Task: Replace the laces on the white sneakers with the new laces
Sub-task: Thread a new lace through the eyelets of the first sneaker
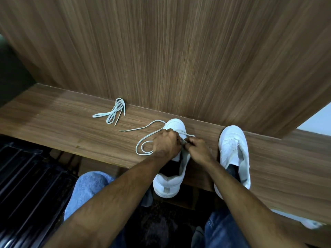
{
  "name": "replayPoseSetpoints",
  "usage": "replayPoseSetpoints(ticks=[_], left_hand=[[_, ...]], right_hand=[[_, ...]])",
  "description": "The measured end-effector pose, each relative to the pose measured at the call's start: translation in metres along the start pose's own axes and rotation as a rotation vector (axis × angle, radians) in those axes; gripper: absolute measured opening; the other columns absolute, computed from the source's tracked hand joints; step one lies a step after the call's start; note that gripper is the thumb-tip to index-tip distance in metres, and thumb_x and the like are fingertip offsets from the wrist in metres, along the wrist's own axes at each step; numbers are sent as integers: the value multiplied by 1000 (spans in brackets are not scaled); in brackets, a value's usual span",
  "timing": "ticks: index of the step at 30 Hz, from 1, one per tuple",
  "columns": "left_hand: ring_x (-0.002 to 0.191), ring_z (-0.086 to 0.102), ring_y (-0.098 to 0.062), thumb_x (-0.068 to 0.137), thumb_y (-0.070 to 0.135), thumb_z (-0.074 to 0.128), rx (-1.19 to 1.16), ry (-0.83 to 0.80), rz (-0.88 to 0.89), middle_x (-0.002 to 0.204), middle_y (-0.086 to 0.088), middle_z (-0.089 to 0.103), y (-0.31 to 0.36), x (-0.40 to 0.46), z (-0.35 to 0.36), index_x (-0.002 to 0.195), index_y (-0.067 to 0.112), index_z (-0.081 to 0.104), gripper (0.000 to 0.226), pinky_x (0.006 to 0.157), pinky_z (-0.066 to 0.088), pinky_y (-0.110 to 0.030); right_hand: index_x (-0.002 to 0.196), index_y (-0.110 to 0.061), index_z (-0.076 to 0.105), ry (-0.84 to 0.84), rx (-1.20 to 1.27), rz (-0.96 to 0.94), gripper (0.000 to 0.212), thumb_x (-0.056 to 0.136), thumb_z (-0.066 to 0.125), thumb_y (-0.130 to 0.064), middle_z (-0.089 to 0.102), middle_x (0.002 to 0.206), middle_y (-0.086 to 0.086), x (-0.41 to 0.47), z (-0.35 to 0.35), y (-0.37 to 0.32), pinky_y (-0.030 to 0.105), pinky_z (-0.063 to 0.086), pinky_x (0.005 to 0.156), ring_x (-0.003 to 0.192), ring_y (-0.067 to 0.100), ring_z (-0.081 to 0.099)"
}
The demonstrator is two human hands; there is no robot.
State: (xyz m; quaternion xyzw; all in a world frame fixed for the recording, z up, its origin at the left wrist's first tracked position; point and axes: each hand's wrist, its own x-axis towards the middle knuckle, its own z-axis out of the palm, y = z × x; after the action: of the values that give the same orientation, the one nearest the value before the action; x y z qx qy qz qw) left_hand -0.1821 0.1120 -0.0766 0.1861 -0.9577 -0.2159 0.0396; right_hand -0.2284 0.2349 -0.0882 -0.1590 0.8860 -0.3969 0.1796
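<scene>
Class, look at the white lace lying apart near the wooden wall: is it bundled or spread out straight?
Bundled. The spare white lace lies folded in loose loops on the brown wooden shelf, untouched by either hand.

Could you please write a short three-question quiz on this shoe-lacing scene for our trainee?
1. True or false: both hands work at the left sneaker.
2. Where does the bundled lace lie? A) on the wooden shelf, left of the sneakers B) inside the right sneaker
3. What does the right hand pinch?

Key
1. True: the left hand and right hand meet over it.
2. A
3. The loose lace at that sneaker's eyelets.
</scene>
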Motion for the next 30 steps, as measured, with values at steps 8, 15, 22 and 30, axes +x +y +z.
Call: replayPoseSetpoints(ticks=[8, 15, 22, 30], left_hand=[[112, 56, -28, 89, 32, 56, -18, -13, 0, 114, -5, 65, -5, 3, -6, 103, 29, 72, 22, 92, 42, -36], [116, 50, -29, 87, 31, 54, -41, -20, 9, 117, -7, 60, -12, -6, -3, 111, 25, 68, 28, 92, 46, -40], [118, 51, -27, 87, 25, 56, -114, -37, -41, 124, -5, 58, -13, -11, -9, 111, 28, 70, 27, 96, 43, -37], [119, 51, -29, 90, 28, 54, -176, 14, -157, 121, -7, 60, -8, -7, 2, 108, 29, 71, 25, 97, 42, -37]], right_hand=[[98, 14, 66, -45, 234, 55, 24, 97, 49, -3, 68, 97, 29, 8, -9, -7, 17, 44, 59, 73, 19, 56], [80, -14, 70, 15, -57, -73, 25, 86, 53, 4, 67, 78, 1, 12, -6, -8, 23, 45, 64, 71, 14, 59], [105, -23, 70, -53, -243, -68, 24, 91, 55, -12, 71, 103, 2, 8, -15, -14, 35, 53, 84, 95, 21, 65], [97, -31, 72, 55, -243, -55, 18, 89, 56, -25, 73, 95, -4, 10, -2, -5, 36, 54, 79, 91, 21, 66]])
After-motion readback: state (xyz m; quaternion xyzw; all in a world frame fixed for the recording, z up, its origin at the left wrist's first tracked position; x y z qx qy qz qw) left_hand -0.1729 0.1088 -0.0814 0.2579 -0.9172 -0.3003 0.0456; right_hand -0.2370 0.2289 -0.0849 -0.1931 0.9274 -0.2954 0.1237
